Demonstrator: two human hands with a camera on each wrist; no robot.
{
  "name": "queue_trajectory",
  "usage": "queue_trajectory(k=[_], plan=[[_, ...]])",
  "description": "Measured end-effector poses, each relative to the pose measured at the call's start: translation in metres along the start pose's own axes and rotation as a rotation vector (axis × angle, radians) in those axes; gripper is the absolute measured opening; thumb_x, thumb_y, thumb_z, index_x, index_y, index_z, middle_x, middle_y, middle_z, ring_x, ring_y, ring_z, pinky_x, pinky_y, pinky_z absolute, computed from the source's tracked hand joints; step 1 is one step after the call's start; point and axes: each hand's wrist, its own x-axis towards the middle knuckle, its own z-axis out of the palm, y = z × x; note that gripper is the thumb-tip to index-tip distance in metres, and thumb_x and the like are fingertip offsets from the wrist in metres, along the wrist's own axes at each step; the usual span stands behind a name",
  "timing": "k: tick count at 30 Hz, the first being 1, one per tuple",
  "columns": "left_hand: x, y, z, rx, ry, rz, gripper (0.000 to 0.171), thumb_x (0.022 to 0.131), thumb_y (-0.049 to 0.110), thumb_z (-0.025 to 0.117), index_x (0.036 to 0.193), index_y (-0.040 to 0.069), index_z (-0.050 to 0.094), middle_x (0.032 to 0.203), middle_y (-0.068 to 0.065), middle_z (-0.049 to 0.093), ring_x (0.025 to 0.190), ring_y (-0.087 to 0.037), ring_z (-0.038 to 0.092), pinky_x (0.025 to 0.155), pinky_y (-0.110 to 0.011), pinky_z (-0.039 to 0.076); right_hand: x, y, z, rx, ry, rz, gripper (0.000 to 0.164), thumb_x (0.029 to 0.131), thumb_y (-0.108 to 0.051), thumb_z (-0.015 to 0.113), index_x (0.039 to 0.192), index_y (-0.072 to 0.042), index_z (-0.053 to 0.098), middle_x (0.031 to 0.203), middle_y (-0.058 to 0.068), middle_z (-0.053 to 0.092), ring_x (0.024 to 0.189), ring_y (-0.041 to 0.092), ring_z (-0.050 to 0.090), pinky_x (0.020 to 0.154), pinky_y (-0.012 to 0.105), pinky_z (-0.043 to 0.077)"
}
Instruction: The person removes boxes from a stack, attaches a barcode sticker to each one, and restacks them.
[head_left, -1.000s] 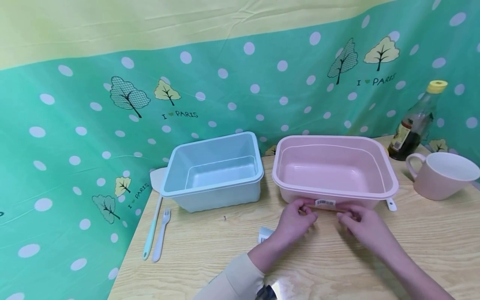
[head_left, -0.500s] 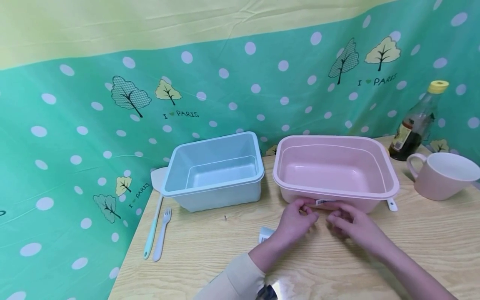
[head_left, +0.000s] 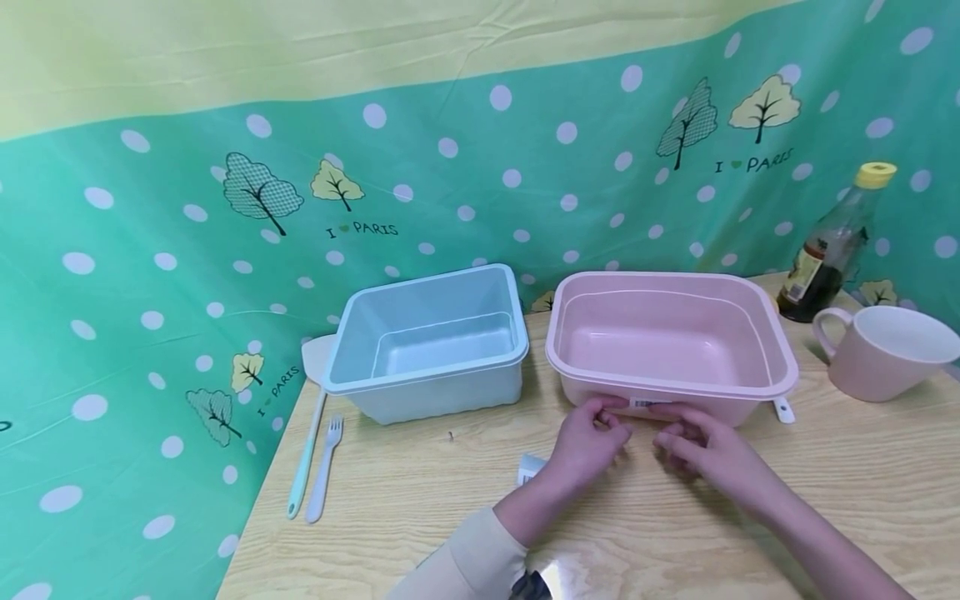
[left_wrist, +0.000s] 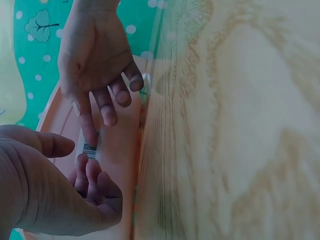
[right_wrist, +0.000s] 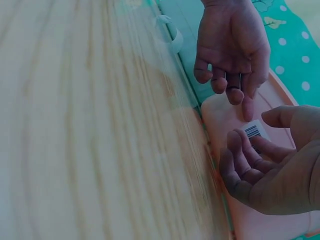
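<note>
A white barcode label (head_left: 647,402) sits on the front wall of the pink basin (head_left: 671,389), just below its rim. My left hand (head_left: 588,442) has its index finger against that wall at the label's left end, other fingers loosely bent. From the other side my right hand (head_left: 708,446) lays an extended index fingertip at the label's right end. In the left wrist view, the right fingertip touches the barcode label (left_wrist: 90,151) near the left fingers. The right wrist view shows the label (right_wrist: 253,131) between both hands, flat on the pink wall.
A light blue basin (head_left: 442,395) stands to the left, beside a spatula (head_left: 303,467) and a fork (head_left: 324,472). Another barcoded piece (head_left: 529,468) lies by the left wrist. At right are a pink mug (head_left: 873,358), a dark sauce bottle (head_left: 821,258) and a white handle end (head_left: 783,409).
My right hand has moved left along the front wall onto the label, its fingertip covering part of it, then shifted slightly. The left hand stays nearly still at the label's left end.
</note>
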Motion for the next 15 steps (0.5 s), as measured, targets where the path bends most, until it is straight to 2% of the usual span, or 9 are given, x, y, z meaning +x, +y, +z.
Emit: queue_trajectory(k=[5,9,15], plan=[[-0.0001,-0.0002,-0.0011,0.006,-0.049,0.004,0.028,0.085,0.000,0.071,0.111,0.011,0.071,0.079,0.005,0.055,0.057,-0.010,0.053,0.050,-0.020,0.045,-0.0012,-0.0008,-0.0002,-0.011,-0.006,0.011,0.046,0.100,-0.015,0.063,0.138,0.006,0.050,0.096,0.014,0.067,0.076,0.020,0.063,0.062,0.034,0.057],[0.0006,-0.0006,-0.0011,0.013,-0.097,0.005,0.035,0.084,0.000,0.071,0.115,0.016,0.071,0.081,0.006,0.054,0.058,-0.008,0.050,0.049,-0.020,0.042,-0.0015,-0.0012,0.0000,-0.011,-0.010,0.012,0.047,0.100,-0.015,0.063,0.139,0.006,0.049,0.095,0.014,0.067,0.076,0.020,0.063,0.061,0.034,0.057],[0.0018,-0.0019,-0.0014,0.023,-0.111,0.009,0.039,0.084,0.000,0.071,0.118,0.019,0.071,0.081,0.007,0.054,0.058,-0.007,0.049,0.048,-0.019,0.039,-0.0012,0.0001,-0.0005,-0.010,-0.016,0.012,0.050,0.100,-0.015,0.063,0.143,0.005,0.046,0.096,0.014,0.067,0.077,0.021,0.064,0.062,0.035,0.057]])
